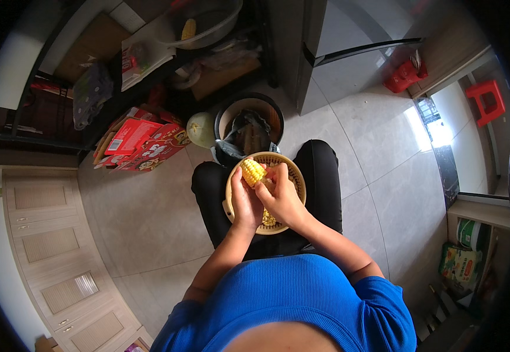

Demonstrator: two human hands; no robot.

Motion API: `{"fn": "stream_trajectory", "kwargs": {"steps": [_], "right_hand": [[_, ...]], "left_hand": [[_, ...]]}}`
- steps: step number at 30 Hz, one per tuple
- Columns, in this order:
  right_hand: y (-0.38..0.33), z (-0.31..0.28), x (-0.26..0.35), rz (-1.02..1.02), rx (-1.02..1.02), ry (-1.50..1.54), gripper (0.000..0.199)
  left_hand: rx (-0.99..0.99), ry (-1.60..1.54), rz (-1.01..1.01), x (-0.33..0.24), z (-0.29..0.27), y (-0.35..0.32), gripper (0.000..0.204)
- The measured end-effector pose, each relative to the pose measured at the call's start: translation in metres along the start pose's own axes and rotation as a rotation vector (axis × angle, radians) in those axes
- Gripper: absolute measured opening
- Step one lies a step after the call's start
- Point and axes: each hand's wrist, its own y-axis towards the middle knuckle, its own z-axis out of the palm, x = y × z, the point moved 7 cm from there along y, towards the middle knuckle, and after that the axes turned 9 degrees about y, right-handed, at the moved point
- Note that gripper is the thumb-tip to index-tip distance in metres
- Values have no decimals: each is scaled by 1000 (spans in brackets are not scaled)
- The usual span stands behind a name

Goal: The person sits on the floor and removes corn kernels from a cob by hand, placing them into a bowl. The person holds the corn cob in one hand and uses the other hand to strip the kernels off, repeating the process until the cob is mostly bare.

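An ear of corn (252, 172) with yellow kernels is held over a yellow-tan basket (295, 166) resting on my lap. My left hand (244, 200) wraps around the corn from the left, its fingers closed on it. From the other side my right hand (280, 196) presses its thumb and fingers against the cob's near right end. Loose corn kernels (268, 219) lie in the bottom of the basket, partly hidden below my hands.
Beyond my knees stands a lined trash bin (249, 100), beside a pale green round melon-like thing (201, 129) and red cartons (143, 141). Another ear of corn (188, 29) lies in a clear tub (220, 26) on the rack. A grey fridge (349, 35) stands ahead right.
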Motion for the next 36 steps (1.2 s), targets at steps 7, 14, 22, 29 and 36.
{"fn": "stream_trajectory", "kwargs": {"steps": [7, 14, 22, 29, 36], "right_hand": [[-10, 5, 15, -276, 2, -201, 37], [-3, 5, 9, -29, 26, -67, 29], [-7, 6, 12, -184, 1, -84, 27], [-2, 1, 2, 3, -66, 75, 34], [-2, -4, 8, -244, -75, -136, 42]], "left_hand": [[-88, -14, -59, 3, -1, 5, 36], [-80, -102, -70, 7, -3, 6, 35], [-16, -54, -71, 4, 0, 5, 42], [-9, -182, -37, 9, -8, 12, 35], [-33, 63, 5, 4, -1, 3, 41]]}}
